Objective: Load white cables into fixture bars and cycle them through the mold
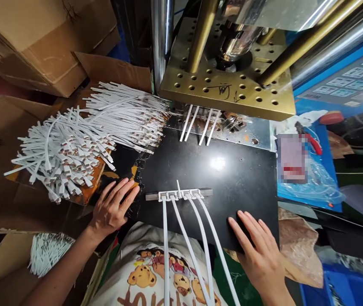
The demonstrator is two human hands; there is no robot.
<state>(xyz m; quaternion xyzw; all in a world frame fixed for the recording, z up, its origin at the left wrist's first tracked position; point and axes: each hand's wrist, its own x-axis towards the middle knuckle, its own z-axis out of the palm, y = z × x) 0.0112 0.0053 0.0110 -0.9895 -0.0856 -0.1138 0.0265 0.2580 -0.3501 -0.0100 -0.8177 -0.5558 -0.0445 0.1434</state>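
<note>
Now our fingers lie spread and flat, holding nothing: left hand and right hand rest on the glossy black tabletop either side of the grey bar of four white cables. Seemingly we wait; next needs a gentle lift off.

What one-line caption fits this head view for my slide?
Both hands rest flat on the black plate beside four white cables.
</note>
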